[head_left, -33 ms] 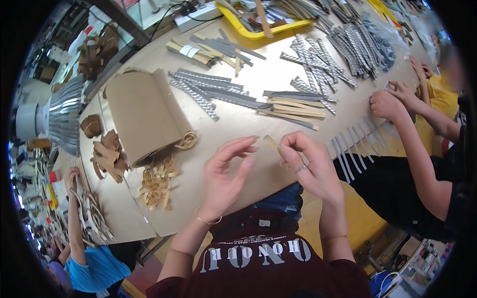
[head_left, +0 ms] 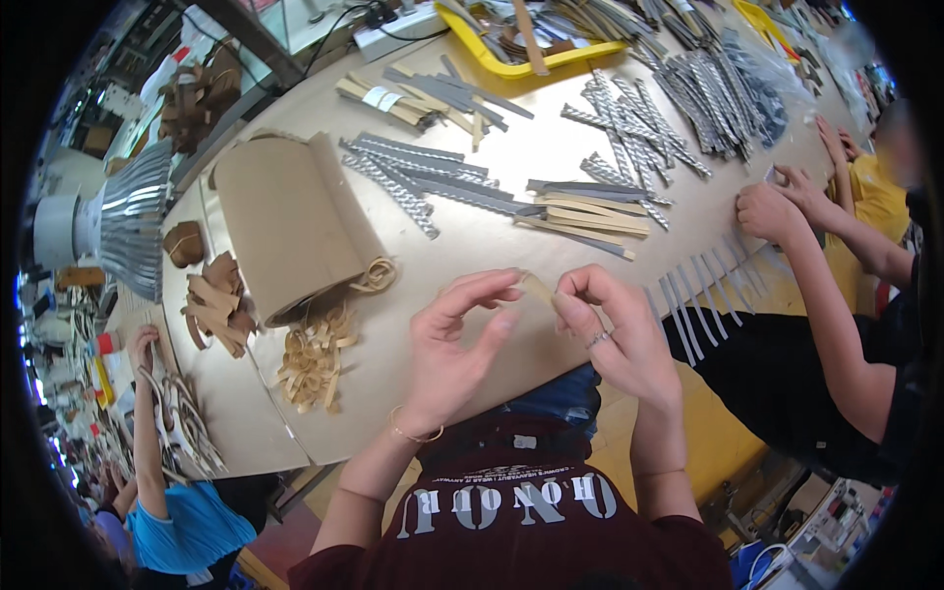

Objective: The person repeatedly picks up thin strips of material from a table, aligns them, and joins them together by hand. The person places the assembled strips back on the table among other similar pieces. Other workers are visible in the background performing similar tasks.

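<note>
Clearance check, tabletop (head_left: 383, 339).
I am reading an open lane between brown roll (head_left: 285, 226) and left hand (head_left: 454, 344); tan strips (head_left: 585, 213) are obstructing farther out, curled scraps (head_left: 313, 362) near left.

Table (head_left: 388, 383): tan-topped and busy right across!
Left end: a big brown roll (head_left: 280, 221) on its side — brown scraps (head_left: 218, 307) and a dark bundle (head_left: 183, 244) beside it.
Below the roll: curled tan strips (head_left: 313, 366), heaped.
Centre: grey-and-tan strips (head_left: 590, 213), loosely stacked.
Far side: silver braided strips (head_left: 624, 118), crisscrossing — and a yellow tray (head_left: 526, 71).
</note>
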`<act>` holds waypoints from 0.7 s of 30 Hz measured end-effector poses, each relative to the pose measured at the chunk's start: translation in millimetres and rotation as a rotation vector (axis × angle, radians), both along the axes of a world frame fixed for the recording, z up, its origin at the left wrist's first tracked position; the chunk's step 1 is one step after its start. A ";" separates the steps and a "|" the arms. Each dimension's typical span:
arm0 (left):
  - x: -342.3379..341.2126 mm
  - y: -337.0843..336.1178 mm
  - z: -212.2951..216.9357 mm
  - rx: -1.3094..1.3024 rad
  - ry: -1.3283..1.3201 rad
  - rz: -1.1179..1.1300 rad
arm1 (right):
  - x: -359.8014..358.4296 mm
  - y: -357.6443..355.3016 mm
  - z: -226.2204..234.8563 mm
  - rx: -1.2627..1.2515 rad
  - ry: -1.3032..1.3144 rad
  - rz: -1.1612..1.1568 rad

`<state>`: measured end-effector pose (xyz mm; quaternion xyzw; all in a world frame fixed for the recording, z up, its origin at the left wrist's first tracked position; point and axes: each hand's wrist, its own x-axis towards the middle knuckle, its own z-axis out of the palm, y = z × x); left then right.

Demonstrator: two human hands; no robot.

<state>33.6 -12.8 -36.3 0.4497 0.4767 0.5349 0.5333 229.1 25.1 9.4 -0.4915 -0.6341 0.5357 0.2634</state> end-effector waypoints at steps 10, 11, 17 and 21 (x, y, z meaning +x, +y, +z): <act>4.4 9.8 12.8 0.157 0.094 0.087 | -28.3 -3.8 -2.7 0.458 -0.188 -0.134; 3.8 10.1 13.3 0.176 0.143 0.104 | -30.5 -4.8 -2.1 0.515 -0.187 -0.207; 5.4 9.9 16.0 0.370 0.429 0.120 | -35.1 -21.1 10.4 0.320 0.007 -0.237; 13.0 9.2 13.2 0.458 0.468 0.105 | -35.2 -21.0 5.9 0.295 0.028 -0.238</act>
